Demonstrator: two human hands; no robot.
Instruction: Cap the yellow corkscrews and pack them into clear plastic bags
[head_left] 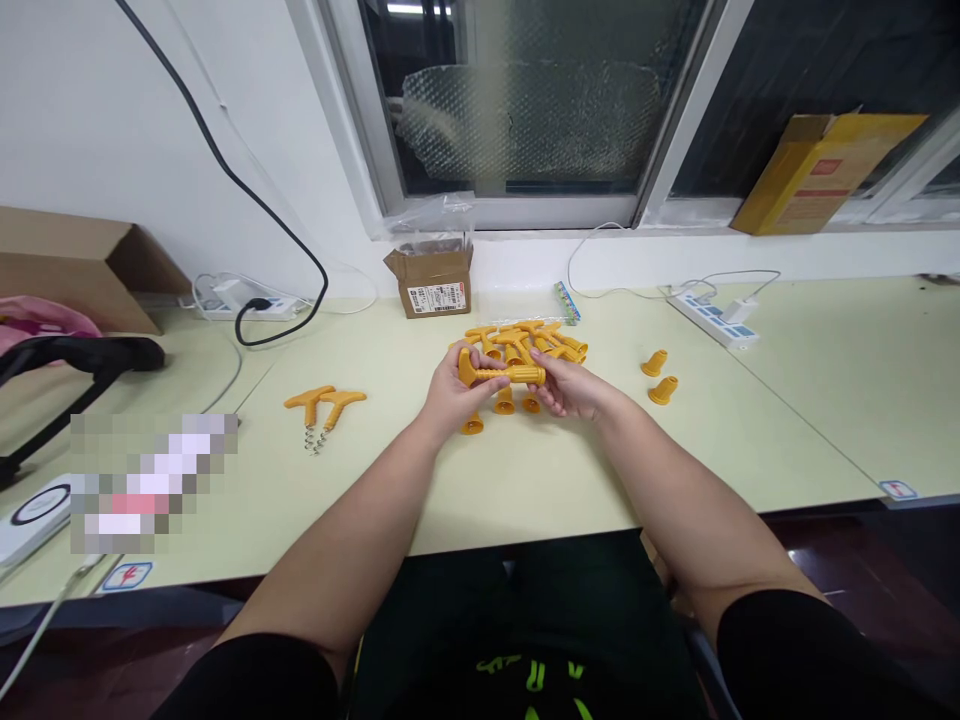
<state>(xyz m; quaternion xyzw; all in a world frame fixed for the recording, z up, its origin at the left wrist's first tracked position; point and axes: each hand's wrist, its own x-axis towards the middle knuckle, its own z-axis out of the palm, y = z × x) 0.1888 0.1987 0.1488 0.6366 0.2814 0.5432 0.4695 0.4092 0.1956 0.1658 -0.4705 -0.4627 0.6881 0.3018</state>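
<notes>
My left hand [459,388] is closed round the T-shaped handle of a yellow corkscrew [487,374], held level above the table. The fingers of my right hand [564,385] are closed on the ribbed yellow sleeve [525,374] at the corkscrew's other end; its metal spiral does not show. Behind and beneath my hands lie several yellow handles [529,328] and sleeves, among them a sleeve [504,402] below the held piece. Two yellow corkscrews [324,400] with bare metal spirals rest to the left. Two loose yellow sleeves [663,390] are on the right.
An opened small carton [435,283] stands by the wall, beside a clear plastic bag [517,303]. Power strips [712,318] with cables are at the back right and left. A black stand [90,360], a white charger [41,510] and a blurred object occupy the left side.
</notes>
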